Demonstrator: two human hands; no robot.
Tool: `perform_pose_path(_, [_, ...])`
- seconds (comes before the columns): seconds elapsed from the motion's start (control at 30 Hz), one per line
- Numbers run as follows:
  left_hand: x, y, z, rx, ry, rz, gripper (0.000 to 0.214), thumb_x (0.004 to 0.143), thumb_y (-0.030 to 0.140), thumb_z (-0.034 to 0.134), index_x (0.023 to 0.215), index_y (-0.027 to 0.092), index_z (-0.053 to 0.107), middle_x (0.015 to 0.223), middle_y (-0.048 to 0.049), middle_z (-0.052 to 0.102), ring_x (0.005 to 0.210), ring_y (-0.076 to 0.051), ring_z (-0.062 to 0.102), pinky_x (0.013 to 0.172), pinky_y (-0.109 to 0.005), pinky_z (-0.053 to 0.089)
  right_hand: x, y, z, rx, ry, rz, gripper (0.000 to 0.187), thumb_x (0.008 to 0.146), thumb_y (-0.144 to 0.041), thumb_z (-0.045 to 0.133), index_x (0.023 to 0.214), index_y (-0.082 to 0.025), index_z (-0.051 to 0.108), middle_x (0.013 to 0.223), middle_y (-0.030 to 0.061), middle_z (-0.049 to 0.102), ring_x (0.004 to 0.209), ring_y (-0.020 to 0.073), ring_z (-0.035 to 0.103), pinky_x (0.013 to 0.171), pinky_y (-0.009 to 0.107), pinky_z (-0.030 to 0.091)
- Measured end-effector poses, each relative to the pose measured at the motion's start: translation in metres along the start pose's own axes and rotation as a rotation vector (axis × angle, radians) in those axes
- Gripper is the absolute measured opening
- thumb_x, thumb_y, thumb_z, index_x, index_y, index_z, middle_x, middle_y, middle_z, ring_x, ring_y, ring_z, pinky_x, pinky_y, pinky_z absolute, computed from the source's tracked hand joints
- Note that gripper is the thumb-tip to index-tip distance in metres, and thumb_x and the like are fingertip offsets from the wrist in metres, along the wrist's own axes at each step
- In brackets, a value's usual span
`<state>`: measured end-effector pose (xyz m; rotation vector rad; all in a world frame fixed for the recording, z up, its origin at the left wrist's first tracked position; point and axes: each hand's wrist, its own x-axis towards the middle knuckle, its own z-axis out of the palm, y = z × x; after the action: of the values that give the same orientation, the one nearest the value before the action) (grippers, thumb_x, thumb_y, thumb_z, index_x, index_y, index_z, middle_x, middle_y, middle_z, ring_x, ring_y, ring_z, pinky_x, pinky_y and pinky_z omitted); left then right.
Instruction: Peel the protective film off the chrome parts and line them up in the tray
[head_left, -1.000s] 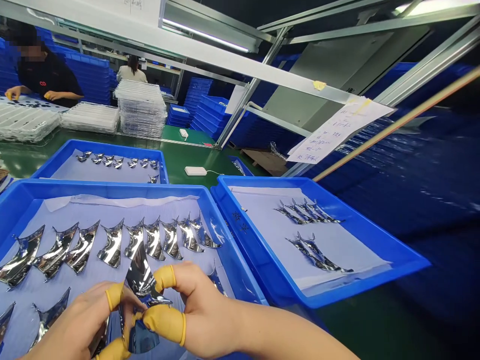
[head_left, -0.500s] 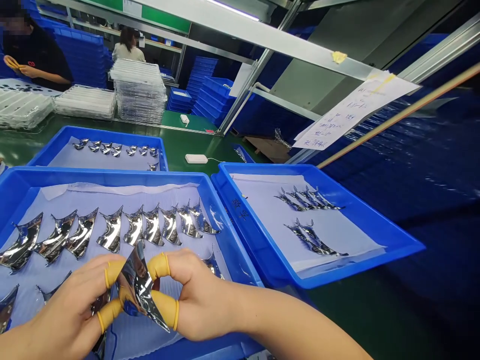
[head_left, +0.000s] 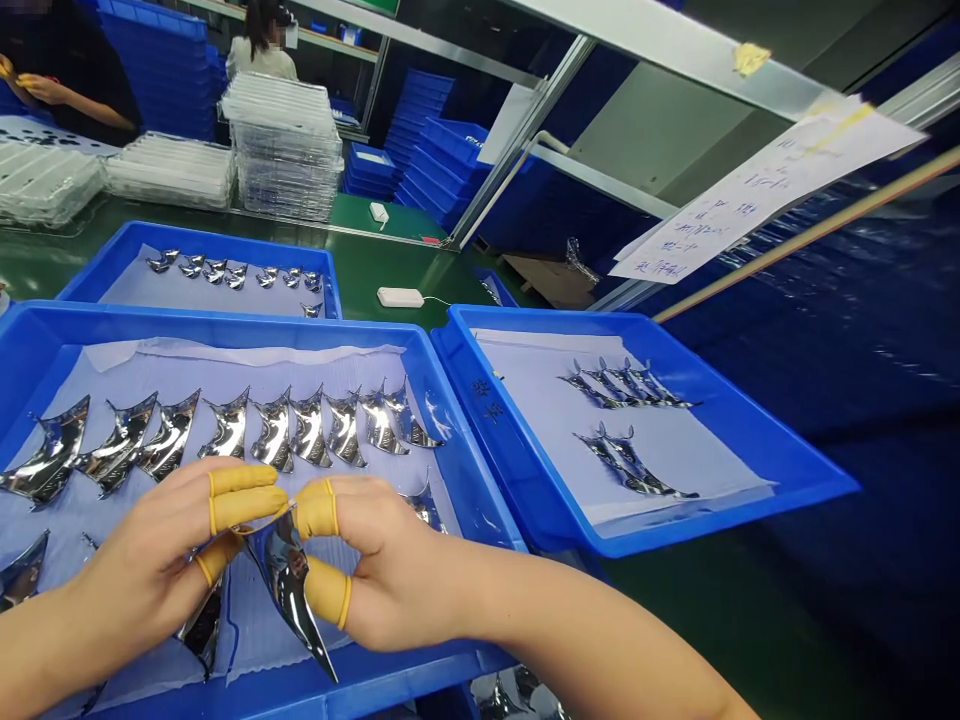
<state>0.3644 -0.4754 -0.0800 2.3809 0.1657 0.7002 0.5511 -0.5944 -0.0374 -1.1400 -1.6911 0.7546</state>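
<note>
A curved, mirror-shiny chrome trim piece (head_left: 289, 575) with a pointed lower end is held between my two hands, above the near blue tray (head_left: 480, 510). My right hand (head_left: 382, 560) pinches its right edge between thumb and finger. On the other side, the fingers of my left hand (head_left: 165, 540) close on its upper left edge. Yellow finger cots cover the gripping fingertips of both hands. Beneath and behind them, similar chrome pieces (head_left: 225, 425) lie in a row on the white liner. Another dark shiny piece (head_left: 202, 630) lies partly hidden under my left hand.
Right of the near tray, a second blue tray (head_left: 727, 510) holds several chrome pieces; a third blue tray (head_left: 330, 270) stands behind. Stacked clear plastic trays (head_left: 285, 150), a white device (head_left: 400, 297) and hanging paper sheets (head_left: 765, 190) are farther back. Two other people are at the back left.
The chrome piece has turned so its point hangs lower. My left fingers have shifted up to its top edge. The camera view has tilted slightly down.
</note>
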Motion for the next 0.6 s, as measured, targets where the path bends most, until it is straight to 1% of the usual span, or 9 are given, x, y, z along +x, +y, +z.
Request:
perform_pose_path(0.13, [-0.002, -0.003, 0.001, 0.006, -0.018, 0.018, 0.052, 0.087, 0.004, 0.046, 0.128, 0.034, 0.055, 0.120, -0.0011, 0.067, 0.111, -0.019, 0.060, 0.097, -0.036, 0.052, -0.001, -0.001, 0.000, -0.034, -0.012, -0.012, 0.007, 0.087, -0.020, 0.051, 0.082, -0.020, 0.056, 0.077, 0.0034, 0.066, 0.071, 0.0128, 0.060, 0.073, 0.026, 0.052])
perform_pose_path(0.27, [-0.003, -0.004, 0.000, 0.024, -0.048, 0.009, 0.051, 0.089, 0.004, 0.044, 0.128, 0.033, 0.053, 0.123, -0.0014, 0.064, 0.115, -0.019, 0.057, 0.099, -0.036, 0.050, -0.001, 0.000, 0.000, -0.037, 0.010, -0.073, 0.005, 0.086, -0.017, 0.053, 0.082, -0.018, 0.056, 0.079, 0.0033, 0.066, 0.071, 0.0123, 0.060, 0.073, 0.025, 0.051])
perform_pose_path(0.33, [-0.001, -0.001, -0.001, 0.020, -0.056, 0.008, 0.049, 0.088, 0.004, 0.045, 0.128, 0.032, 0.052, 0.121, -0.0018, 0.064, 0.114, -0.019, 0.057, 0.099, -0.035, 0.049, -0.001, 0.001, -0.001, -0.040, 0.003, -0.084, 0.005, 0.086, -0.017, 0.054, 0.083, -0.018, 0.057, 0.079, 0.0036, 0.066, 0.071, 0.0126, 0.060, 0.072, 0.025, 0.051])
perform_pose_path(0.4, [0.003, 0.003, -0.003, 0.000, -0.074, 0.003, 0.045, 0.087, 0.004, 0.046, 0.123, 0.030, 0.053, 0.117, -0.0026, 0.065, 0.111, -0.019, 0.058, 0.097, -0.033, 0.050, -0.001, 0.002, -0.002, -0.052, -0.002, -0.067, 0.006, 0.086, -0.017, 0.053, 0.083, -0.018, 0.059, 0.077, 0.0039, 0.066, 0.070, 0.0134, 0.060, 0.071, 0.026, 0.051])
perform_pose_path(0.47, [0.006, 0.008, -0.004, -0.021, -0.084, -0.010, 0.038, 0.086, 0.004, 0.047, 0.115, 0.027, 0.056, 0.112, -0.0030, 0.066, 0.107, -0.019, 0.060, 0.094, -0.031, 0.050, -0.001, 0.001, -0.004, -0.051, -0.010, -0.021, 0.009, 0.086, -0.015, 0.052, 0.083, -0.019, 0.060, 0.076, 0.0042, 0.066, 0.070, 0.0142, 0.061, 0.070, 0.027, 0.051])
perform_pose_path(0.53, [0.008, 0.012, -0.004, -0.041, -0.068, -0.024, 0.033, 0.086, 0.004, 0.047, 0.108, 0.026, 0.057, 0.107, -0.0023, 0.066, 0.105, -0.018, 0.060, 0.093, -0.029, 0.050, -0.001, -0.001, -0.006, -0.044, -0.010, 0.022, 0.010, 0.086, -0.014, 0.052, 0.083, -0.018, 0.060, 0.074, 0.0046, 0.067, 0.069, 0.0144, 0.061, 0.068, 0.027, 0.051])
perform_pose_path(0.6, [0.008, 0.014, -0.005, -0.066, -0.058, -0.034, 0.028, 0.087, 0.005, 0.048, 0.104, 0.025, 0.057, 0.102, -0.0020, 0.066, 0.102, -0.018, 0.060, 0.094, -0.029, 0.050, 0.000, -0.003, -0.008, -0.034, 0.008, 0.048, 0.007, 0.087, -0.015, 0.054, 0.085, -0.017, 0.061, 0.075, 0.0056, 0.067, 0.068, 0.0140, 0.060, 0.067, 0.027, 0.050])
